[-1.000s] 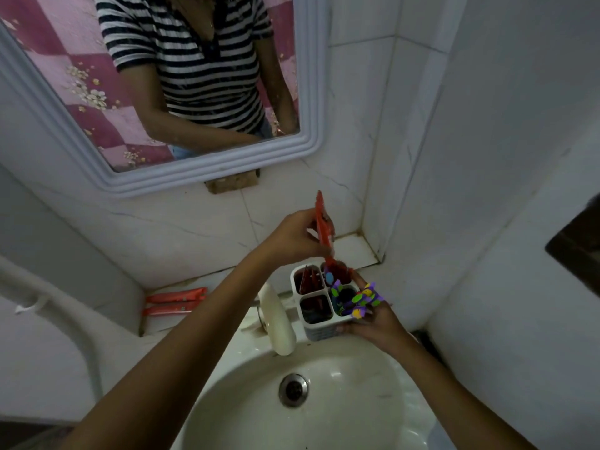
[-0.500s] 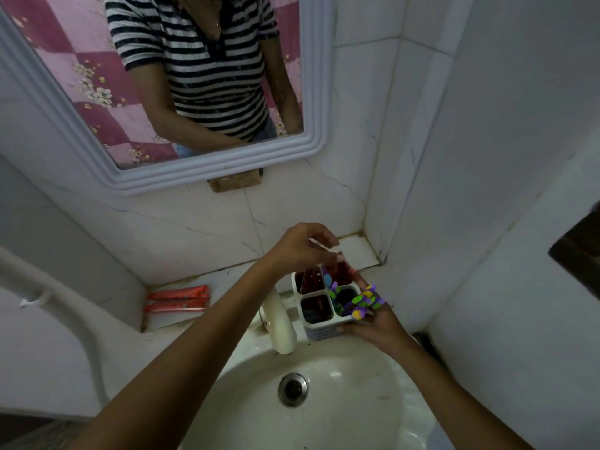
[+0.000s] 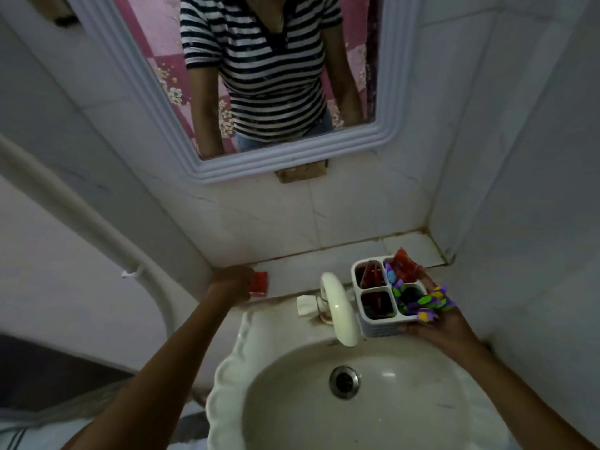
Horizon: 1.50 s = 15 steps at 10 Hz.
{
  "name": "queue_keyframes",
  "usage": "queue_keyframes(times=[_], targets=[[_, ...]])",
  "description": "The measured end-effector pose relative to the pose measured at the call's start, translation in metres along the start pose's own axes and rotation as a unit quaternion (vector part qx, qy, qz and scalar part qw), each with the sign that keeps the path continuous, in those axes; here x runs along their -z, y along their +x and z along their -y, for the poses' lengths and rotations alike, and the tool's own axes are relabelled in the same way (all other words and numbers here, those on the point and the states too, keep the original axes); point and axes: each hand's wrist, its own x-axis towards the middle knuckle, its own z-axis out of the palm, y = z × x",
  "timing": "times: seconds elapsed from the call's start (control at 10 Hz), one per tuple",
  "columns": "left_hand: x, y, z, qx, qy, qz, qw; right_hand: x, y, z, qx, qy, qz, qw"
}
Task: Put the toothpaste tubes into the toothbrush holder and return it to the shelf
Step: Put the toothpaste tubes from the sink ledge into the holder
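My right hand (image 3: 444, 326) holds the white four-compartment toothbrush holder (image 3: 380, 324) above the right rim of the sink. Red toothpaste tubes (image 3: 404, 266) stand in its back compartments, and bright purple-and-green toothbrush handles (image 3: 428, 302) stick out at its right. My left hand (image 3: 232, 282) rests on the tiled shelf (image 3: 305, 263) at the far left, fingers closed over the red toothpaste tubes (image 3: 259, 282) lying there; only their right ends show.
A white tap (image 3: 339, 308) arches over the white sink (image 3: 227, 378) between my two arms. A white-framed mirror (image 3: 285, 160) hangs above the shelf. A white pipe (image 3: 97, 228) runs down the left wall. The tiled corner wall stands close on the right.
My left hand let go of a red tube in the holder's back compartment and moved left to the tubes on the shelf. The view shifted; my right hand still holds the holder.
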Motion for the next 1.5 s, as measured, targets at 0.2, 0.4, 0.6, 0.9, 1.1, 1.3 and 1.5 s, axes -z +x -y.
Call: queue_keyframes(times=[0.2, 0.4, 0.6, 0.9, 1.1, 1.3, 1.5], targets=[[-0.021, 0.002, 0.005, -0.166, 0.311, -0.086, 0.932, -0.006, -0.019, 0.015, 0.002, -0.176, 0.0, 0.984], [-0.014, -0.001, 0.006, -0.191, 0.19, -0.019, 0.963, -0.008, -0.014, 0.011, 0.082, -0.22, -0.017, 0.972], [0.01, -0.037, -0.049, -0.233, 0.05, -0.212, 0.948, -0.013, -0.031, 0.029, 0.001, -0.236, 0.001, 0.972], [0.011, -0.123, -0.18, -0.3, -0.28, -0.147, 0.9, -0.009, -0.015, 0.007, 0.072, -0.184, -0.022, 0.98], [-0.017, -0.127, -0.19, -0.323, -0.172, -0.102, 0.925, -0.007, -0.012, 0.004, 0.077, -0.176, -0.022, 0.981], [-0.031, -0.132, -0.191, -0.355, -0.053, -0.125, 0.925, -0.001, -0.01, -0.002, 0.076, -0.167, 0.013, 0.983], [-0.025, -0.123, -0.185, -0.328, 0.086, -0.131, 0.932, -0.011, -0.028, 0.021, 0.015, -0.224, 0.011, 0.974]])
